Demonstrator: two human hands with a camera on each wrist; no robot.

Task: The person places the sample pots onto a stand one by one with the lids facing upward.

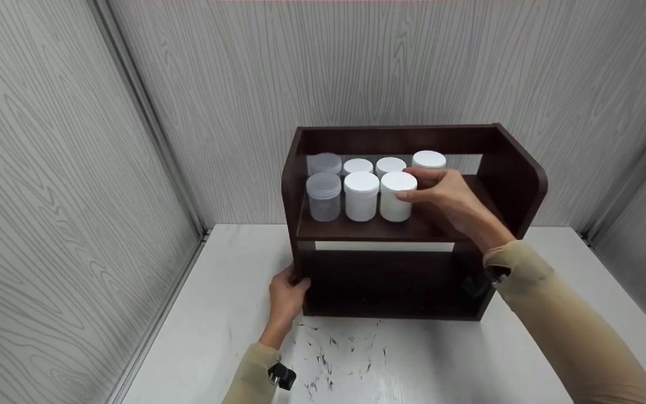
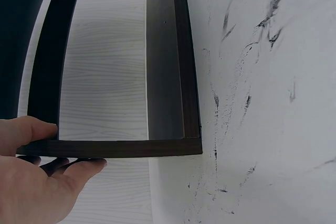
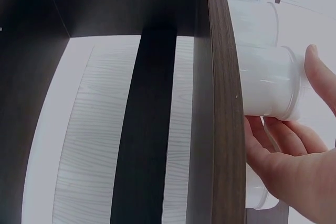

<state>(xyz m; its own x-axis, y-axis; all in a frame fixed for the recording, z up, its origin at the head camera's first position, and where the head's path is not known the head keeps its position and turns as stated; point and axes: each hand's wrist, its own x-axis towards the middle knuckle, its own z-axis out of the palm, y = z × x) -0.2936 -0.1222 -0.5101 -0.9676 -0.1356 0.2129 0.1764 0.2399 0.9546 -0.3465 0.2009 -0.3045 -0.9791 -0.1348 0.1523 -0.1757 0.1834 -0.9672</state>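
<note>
In the head view, my right hand (image 1: 449,193) is at the front-row white lidded jar (image 1: 395,202), which stands upright on the upper board of a dark brown two-tier shelf (image 1: 356,232). In the right wrist view the fingers (image 3: 286,137) lie along one side of this jar, while the thumb stands apart from its lid. Low on the shelf's left side, my left hand (image 1: 287,297) grips the side panel (image 2: 115,149), thumb on the inner face and fingers outside. A white jar (image 1: 360,202) and a translucent jar (image 1: 324,202) stand beside it in the front row.
Behind them are another translucent jar (image 1: 326,163) and several white jars, the rightmost (image 1: 429,160) just behind my right hand. Dark scuffs mark the white table (image 1: 233,336) in front of the shelf. Grey wood-grain panels (image 1: 244,67) enclose the back and sides.
</note>
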